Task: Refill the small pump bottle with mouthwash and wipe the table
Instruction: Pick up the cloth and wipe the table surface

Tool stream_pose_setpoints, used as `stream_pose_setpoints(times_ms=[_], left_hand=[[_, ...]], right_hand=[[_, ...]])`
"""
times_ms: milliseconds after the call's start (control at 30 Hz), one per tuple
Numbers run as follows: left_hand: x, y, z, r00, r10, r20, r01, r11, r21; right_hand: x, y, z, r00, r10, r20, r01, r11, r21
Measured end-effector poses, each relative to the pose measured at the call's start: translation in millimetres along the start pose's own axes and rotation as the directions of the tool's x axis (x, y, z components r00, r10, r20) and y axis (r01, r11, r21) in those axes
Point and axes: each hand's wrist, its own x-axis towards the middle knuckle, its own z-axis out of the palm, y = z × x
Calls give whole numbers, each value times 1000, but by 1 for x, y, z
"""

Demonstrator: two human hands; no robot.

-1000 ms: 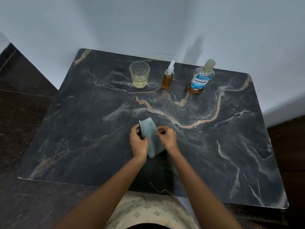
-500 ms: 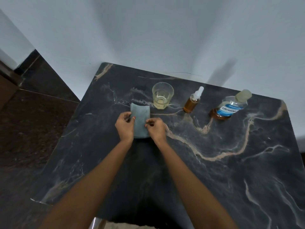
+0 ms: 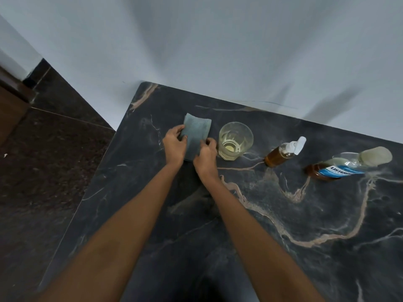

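Note:
A folded grey-blue cloth (image 3: 196,132) lies flat on the dark marble table (image 3: 283,236) near its far left corner. My left hand (image 3: 174,144) grips the cloth's left edge and my right hand (image 3: 206,155) pinches its near right edge. Just right of the cloth stands a glass (image 3: 235,140) with a little pale yellow liquid. Further right is the small pump bottle (image 3: 283,152), amber-filled with a white pump head. The mouthwash bottle (image 3: 346,166), blue-labelled with its cap on, stands at the far right.
A pale wall runs right behind the table's far edge. The table's left edge (image 3: 98,171) drops to a dark speckled floor (image 3: 43,171). A brown wooden piece sits at the far left of the view.
Both hands have slid the cloth away from me and to the left, from the table's middle to beside the glass. My view has shifted left and forward.

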Motion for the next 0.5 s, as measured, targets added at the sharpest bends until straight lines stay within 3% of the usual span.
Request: stream_pose_setpoints(times_ms=[300, 500], left_hand=[[-6, -8, -5, 995, 79, 65, -87, 989, 117], [-30, -14, -8, 984, 130, 125, -156, 962, 223]], right_hand=[[-7, -3, 13, 1000, 12, -10, -14, 981, -194], [-28, 7, 9, 1000, -31, -2, 29, 974, -224]])
